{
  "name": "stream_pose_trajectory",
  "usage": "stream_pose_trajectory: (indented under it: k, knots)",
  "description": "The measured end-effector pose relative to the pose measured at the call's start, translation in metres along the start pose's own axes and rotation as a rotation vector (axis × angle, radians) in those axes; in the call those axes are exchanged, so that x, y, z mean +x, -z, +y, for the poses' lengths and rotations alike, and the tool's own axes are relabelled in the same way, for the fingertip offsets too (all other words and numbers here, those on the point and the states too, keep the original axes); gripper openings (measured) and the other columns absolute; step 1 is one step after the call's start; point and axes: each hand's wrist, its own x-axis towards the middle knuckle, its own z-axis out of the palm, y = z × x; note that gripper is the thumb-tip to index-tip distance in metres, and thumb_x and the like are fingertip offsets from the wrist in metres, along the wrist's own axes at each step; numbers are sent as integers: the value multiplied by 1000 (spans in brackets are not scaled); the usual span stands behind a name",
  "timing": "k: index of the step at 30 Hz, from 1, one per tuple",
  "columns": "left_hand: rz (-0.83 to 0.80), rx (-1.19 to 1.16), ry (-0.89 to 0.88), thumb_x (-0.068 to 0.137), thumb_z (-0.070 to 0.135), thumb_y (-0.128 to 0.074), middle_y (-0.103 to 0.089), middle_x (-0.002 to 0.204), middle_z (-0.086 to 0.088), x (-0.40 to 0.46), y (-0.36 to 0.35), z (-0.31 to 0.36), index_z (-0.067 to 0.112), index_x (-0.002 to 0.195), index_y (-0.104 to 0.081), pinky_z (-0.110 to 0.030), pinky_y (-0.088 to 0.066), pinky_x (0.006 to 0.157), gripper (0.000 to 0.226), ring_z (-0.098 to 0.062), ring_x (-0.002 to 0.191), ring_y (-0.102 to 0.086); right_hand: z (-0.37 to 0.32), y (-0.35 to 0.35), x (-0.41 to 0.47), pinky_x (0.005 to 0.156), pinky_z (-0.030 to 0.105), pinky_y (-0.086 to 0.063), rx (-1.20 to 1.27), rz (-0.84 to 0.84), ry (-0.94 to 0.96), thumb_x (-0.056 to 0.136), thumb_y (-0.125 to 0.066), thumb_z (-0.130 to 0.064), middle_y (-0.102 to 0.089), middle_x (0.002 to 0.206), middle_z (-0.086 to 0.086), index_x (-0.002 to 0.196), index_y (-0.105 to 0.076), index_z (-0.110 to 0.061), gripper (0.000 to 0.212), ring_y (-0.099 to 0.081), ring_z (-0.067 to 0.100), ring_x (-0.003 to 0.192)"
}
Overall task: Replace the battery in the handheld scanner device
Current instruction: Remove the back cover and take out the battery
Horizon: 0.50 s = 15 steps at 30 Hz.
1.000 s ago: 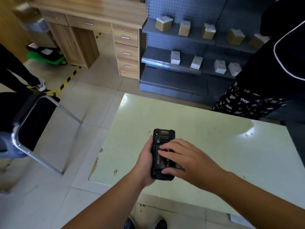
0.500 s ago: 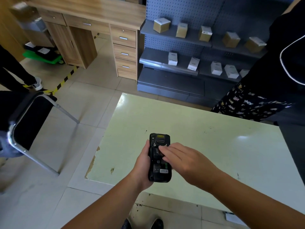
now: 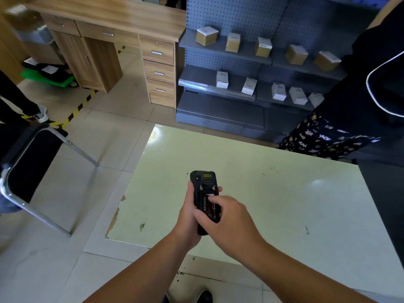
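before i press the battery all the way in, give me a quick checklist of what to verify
1. Black handheld scanner gripped firmly by the left hand: ok.
2. Scanner's back faces up, cover off, compartment exposed: ok.
3. Black battery with white label lies in the compartment: ok.
4. Battery seated flush, contacts aligned: cannot tell.
5. Right hand has a fingertip on the battery: ok.
6. Pale green table below in case of a drop: ok.

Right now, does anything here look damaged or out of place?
Yes. The pale green table has chipped, peeling patches along its left edge, baring brown underneath. The scanner in the left hand also has its back open, which fits the battery swap.
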Motion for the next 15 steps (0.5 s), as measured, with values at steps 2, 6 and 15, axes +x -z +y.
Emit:
stream_pose_trajectory:
  k: [2, 6, 15]
  knots:
    - [8, -4, -11, 96, 73, -27, -76, 119, -5, 0, -1, -2, 17, 121, -75, -36, -53, 95, 78, -20, 107, -73, -3, 2, 7, 87, 28, -53, -34, -71, -102, 85, -72, -45, -59, 110, -3, 120, -65, -25, 41, -60, 14, 100]
    - [12, 65, 28, 94, 76, -27, -78, 115, 5, 1, -2, -6, 28, 119, -76, -35, -56, 77, 73, -15, 104, -73, -1, 5, 21, 85, 37, -59, 27, -242, -265, 72, -67, -40, -55, 117, 3, 120, -58, -29, 51, -62, 18, 100]
    - [55, 111, 24, 92, 78, -32, -74, 126, -12, 14, -2, -13, 28, 120, -74, -35, -54, 75, 70, -26, 108, -70, 16, 1, 31, 68, 31, -58, -114, -301, -307, 78, -76, -19, -40, 117, 4, 125, -44, -31, 58, -64, 22, 88]
